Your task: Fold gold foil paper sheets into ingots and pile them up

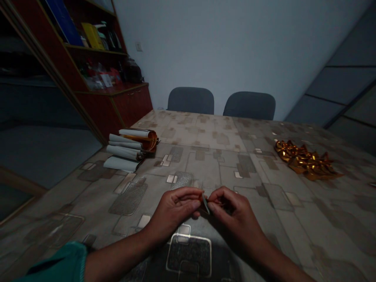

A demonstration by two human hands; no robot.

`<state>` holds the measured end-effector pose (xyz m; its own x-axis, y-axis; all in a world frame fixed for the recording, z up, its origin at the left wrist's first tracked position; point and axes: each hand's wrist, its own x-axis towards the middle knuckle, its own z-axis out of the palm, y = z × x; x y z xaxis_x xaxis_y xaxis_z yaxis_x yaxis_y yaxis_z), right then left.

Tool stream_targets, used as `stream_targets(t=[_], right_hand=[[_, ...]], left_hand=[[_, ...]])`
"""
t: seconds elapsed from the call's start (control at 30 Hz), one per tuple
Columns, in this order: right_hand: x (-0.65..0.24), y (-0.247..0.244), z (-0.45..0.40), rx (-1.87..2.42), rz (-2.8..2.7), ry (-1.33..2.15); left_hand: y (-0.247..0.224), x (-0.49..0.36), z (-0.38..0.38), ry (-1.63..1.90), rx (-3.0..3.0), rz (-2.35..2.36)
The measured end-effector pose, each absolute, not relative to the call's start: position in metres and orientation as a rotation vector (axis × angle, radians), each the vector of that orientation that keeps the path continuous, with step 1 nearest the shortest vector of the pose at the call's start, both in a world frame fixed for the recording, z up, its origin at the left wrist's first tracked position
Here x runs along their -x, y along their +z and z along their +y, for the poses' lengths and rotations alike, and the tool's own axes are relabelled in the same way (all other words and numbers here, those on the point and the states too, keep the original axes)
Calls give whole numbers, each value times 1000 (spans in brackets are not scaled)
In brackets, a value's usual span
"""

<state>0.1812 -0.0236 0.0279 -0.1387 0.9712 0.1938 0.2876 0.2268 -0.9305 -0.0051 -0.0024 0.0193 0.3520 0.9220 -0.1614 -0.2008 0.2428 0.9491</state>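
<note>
Your left hand [173, 207] and right hand [232, 215] are close together, both pinching a small orange-and-silver foil strip [205, 204] above the patterned grey table cover [205, 164]. Farther away lie rolled white paper tubes [129, 150] and shiny golden foil bows [305, 160].

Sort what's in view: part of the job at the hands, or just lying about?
Part of the job: left hand, right hand, small gold-and-grey foil strip pinched between them, curled white paper rolls with orange-gold insides, crumpled gold foil bows.

Lying about: dark red wooden shelf cabinet, two dark grey upholstered chairs.
</note>
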Motion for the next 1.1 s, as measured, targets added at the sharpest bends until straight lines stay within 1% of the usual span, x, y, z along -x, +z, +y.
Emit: stream_targets(t=[0.17,0.37,0.57,0.77,0.83,0.97,1.1], right_hand=[[-183,29,-24,1215,-1473,1026],[-181,27,-26,1214,-1455,948],[-176,28,-26,1201,-1473,964],[-172,26,-30,1191,-1622,656],[-171,24,-31,1177,-1653,617],[-169,22,-31,1175,-1632,697],[-172,24,-29,1110,-1585,930]], left_hand=[[18,2,-5,937,-906,878],[14,-5,-14,832,-773,815],[13,-8,-16,848,-726,812],[9,-11,-17,882,-679,763],[6,-12,-17,891,-669,743],[3,-11,-16,891,-667,714],[2,-10,-13,886,-640,704]])
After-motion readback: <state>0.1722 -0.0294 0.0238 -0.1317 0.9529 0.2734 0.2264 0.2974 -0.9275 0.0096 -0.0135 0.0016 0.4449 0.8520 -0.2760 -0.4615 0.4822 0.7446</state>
